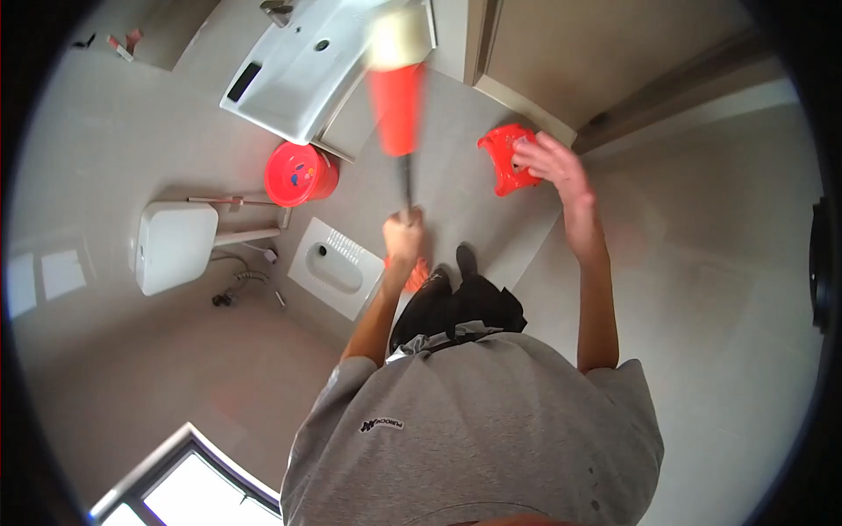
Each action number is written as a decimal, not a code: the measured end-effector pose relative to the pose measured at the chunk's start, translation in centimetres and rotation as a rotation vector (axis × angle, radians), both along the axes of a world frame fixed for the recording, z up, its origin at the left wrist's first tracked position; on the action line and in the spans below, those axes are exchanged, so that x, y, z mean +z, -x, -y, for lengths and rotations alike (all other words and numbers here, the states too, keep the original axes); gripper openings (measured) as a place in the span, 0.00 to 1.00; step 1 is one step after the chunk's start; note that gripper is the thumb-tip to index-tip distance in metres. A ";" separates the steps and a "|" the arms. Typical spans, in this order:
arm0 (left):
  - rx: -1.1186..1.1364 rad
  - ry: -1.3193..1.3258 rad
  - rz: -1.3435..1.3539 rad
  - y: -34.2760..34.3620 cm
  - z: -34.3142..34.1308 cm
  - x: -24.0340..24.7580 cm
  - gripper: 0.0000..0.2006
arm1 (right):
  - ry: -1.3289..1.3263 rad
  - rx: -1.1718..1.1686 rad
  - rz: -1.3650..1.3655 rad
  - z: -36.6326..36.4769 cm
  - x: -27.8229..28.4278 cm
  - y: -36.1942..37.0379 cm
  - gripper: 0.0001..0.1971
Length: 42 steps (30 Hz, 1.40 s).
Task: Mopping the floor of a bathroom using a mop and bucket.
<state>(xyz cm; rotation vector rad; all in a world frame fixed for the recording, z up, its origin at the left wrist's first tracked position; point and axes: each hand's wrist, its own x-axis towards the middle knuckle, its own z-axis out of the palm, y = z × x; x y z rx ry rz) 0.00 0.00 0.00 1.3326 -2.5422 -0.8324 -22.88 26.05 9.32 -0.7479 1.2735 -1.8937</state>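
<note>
The left hand [403, 238] grips the handle [404, 180] of a red tool [396, 110], raised ahead of the body, its blurred pale head [396, 41] overlapping the sink [285, 83] in view. The right hand [559, 171] is open, seemingly empty, partly hiding the stool [503, 147]. Steadying the tool likely calls for a firm grip, perhaps both hands.

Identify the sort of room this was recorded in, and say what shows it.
Most likely a bathroom: there is a white squat toilet, a boxy white cistern to its left in the picture, and a white washbasin with a tap.
</note>
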 end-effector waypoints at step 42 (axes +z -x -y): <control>0.810 -0.466 -0.043 -19.8 -13.3 -22.9 0.09 | -0.302 1.133 -0.181 22.2 -10.6 -16.2 0.13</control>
